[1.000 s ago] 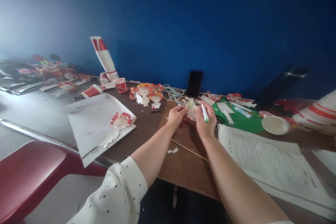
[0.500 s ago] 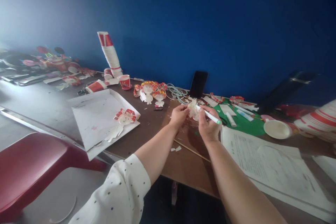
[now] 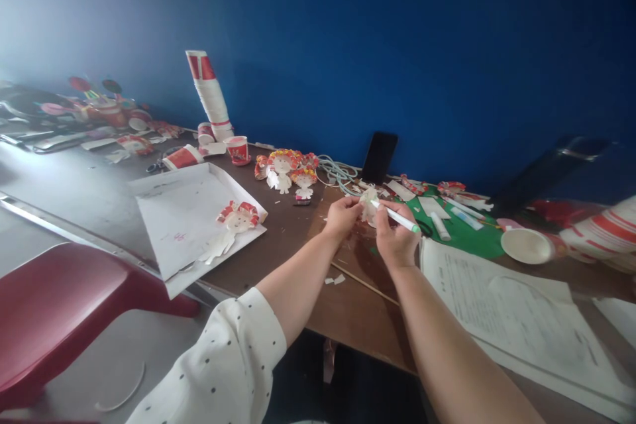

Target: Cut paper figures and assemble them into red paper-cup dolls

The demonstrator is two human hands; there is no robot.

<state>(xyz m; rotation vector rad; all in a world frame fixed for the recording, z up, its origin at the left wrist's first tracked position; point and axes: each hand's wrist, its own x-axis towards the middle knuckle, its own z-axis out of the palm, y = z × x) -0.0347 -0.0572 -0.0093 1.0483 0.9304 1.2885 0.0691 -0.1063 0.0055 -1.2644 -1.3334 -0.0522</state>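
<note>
Between the fingers of my left hand (image 3: pixel 342 217) is a small pale paper cutout (image 3: pixel 368 205), held by its left edge above the brown table (image 3: pixel 283 245). My right hand (image 3: pixel 397 238) grips a white marker (image 3: pixel 401 218) with a green end, its tip against or very near the cutout. The cutout's details are too small to make out. Several finished-looking paper dolls (image 3: pixel 283 165) with red and yellow hair stand together left of my hands. Another doll (image 3: pixel 238 216) with red hair lies on a white box lid (image 3: pixel 173 225).
A dark phone (image 3: pixel 380 158) leans on the blue wall, beside a coiled pale cable (image 3: pixel 338 172). Glue tubes (image 3: pixel 440 226) and paper strips lie on green paper (image 3: pixel 481 242). Printed sheets (image 3: pixel 507 311) lie at right. Stacked paper cups (image 3: pixel 211 96) rise at back left; a red chair (image 3: pixel 74 311) stands at left.
The camera view has shifted slightly. Both hands keep their hold on the cutout and the marker, with only a small movement.
</note>
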